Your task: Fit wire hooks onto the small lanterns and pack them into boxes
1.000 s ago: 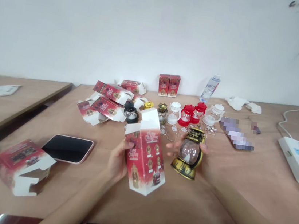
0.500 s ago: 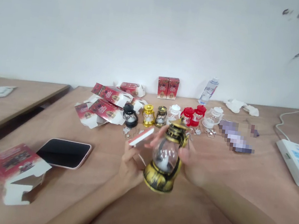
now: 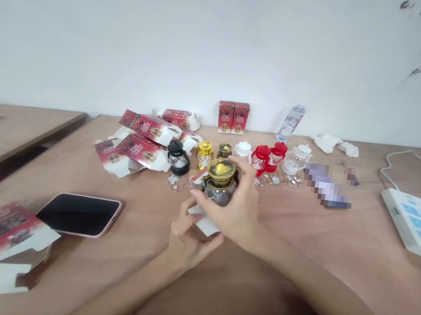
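A bronze-and-black miniature lantern (image 3: 221,177) with a clear globe is gripped near its top by my right hand (image 3: 240,210), fingers curled around both sides. Under it, my left hand (image 3: 187,240) holds red-and-white cardboard (image 3: 207,224), its white face pressed close to the lantern. The lantern's base is hidden, so I cannot tell whether it sits inside the cardboard. Behind my hands stands a row of small lanterns: black (image 3: 178,158), gold (image 3: 204,154), bronze (image 3: 224,150), white (image 3: 243,150) and red (image 3: 260,159). Small metal clips (image 3: 176,183) lie in front of them.
Opened red boxes (image 3: 145,149) are heaped at back left. Two closed boxes (image 3: 233,117) and a bottle (image 3: 291,121) stand by the wall. A phone (image 3: 81,215) and open box (image 3: 5,244) lie left; a power strip (image 3: 415,220) lies right.
The lantern has tipped upright and shifted left over the cardboard in my left hand. My right hand has come round to its top. The view has shifted slightly.
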### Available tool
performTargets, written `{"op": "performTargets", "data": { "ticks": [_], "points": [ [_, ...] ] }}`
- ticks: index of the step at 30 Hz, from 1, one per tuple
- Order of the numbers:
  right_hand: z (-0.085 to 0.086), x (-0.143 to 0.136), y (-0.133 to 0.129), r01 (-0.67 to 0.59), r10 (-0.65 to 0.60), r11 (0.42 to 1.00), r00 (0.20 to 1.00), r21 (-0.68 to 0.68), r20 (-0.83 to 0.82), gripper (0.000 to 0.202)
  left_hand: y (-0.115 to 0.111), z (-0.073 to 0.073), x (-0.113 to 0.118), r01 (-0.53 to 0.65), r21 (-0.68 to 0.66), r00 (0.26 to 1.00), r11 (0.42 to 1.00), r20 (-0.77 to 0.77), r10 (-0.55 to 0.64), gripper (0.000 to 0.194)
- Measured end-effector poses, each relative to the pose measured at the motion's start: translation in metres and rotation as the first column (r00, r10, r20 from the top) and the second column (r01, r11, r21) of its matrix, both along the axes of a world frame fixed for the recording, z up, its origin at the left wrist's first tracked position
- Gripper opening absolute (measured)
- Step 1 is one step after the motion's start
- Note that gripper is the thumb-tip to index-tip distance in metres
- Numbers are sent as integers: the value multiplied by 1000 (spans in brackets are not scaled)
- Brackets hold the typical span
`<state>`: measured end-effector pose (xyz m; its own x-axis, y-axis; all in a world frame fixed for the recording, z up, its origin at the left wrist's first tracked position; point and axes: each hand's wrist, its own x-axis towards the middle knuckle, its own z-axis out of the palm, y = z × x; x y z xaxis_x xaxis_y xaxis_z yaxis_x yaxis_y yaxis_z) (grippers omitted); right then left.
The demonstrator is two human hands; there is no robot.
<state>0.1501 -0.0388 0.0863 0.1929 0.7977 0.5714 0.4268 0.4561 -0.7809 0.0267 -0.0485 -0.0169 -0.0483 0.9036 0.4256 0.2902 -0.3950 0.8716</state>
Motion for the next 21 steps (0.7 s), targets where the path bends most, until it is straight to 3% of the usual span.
{"op": "performTargets", "data": {
  "ticks": [3,8,12,14,16,18,21],
  "points": [
    [-3,4,3,-19,16,1000,985,13,172,68,-1,5,0,24,133,995,991,-96,-11,47],
    [0,17,-1,-236,218,972,902,1,373,49,3,18,0,-13,229,991,973,-129,43,47],
    [12,35,-2,-353,395,918,822,-177,410,41,4,29,1,32,90,997,995,-68,-26,47],
    [18,42,-2,-338,407,913,801,-230,439,32,2,30,1,82,-17,996,997,-36,-82,42],
    [23,46,-1,-288,372,927,795,-242,479,28,0,28,2,117,-43,993,992,-12,-118,41],
    [26,46,-1,-237,336,940,777,-247,532,32,0,24,3,122,35,992,992,-15,-122,44],
    [31,44,1,-157,288,954,719,-256,633,43,6,21,5,130,321,991,938,-54,-119,59]
  ]
}}
